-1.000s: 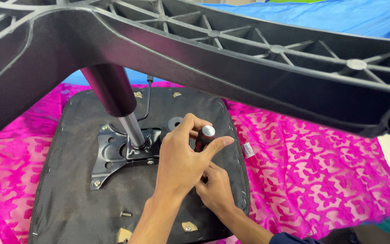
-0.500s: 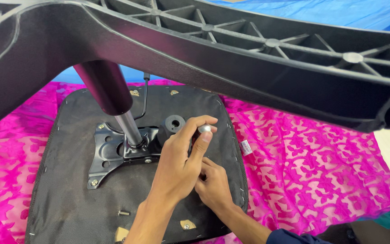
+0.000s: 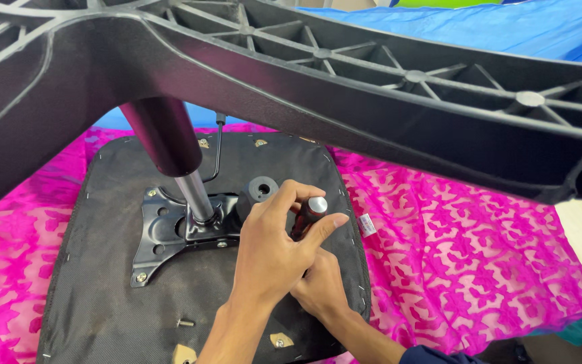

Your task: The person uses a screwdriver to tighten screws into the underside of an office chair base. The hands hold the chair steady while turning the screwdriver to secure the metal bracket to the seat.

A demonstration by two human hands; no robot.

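A screwdriver (image 3: pixel 310 212) with a dark red handle and silver cap stands nearly upright over the black underside of a chair seat (image 3: pixel 102 269). My left hand (image 3: pixel 267 259) wraps around the handle's top, thumb pressed against it below the cap. My right hand (image 3: pixel 321 290) sits lower, partly hidden behind the left, and holds the tool's lower part. The tip is hidden by my hands. Just left of them is the black metal mounting plate (image 3: pixel 159 232), with the gas cylinder (image 3: pixel 170 148) rising from it.
The black star-shaped chair base (image 3: pixel 372 87) spans the top of the view, close to the camera. A black knob (image 3: pixel 262 190) and a thin lever (image 3: pixel 218 145) sit by the plate. A loose screw (image 3: pixel 184 323) lies on the seat. Pink patterned cloth (image 3: pixel 473 256) lies beneath, with a blue sheet (image 3: pixel 506 27) beyond.
My left hand's fingers and thumb have shifted round the handle's top. The screwdriver stays at the same spot on the seat, and my right hand has barely moved.
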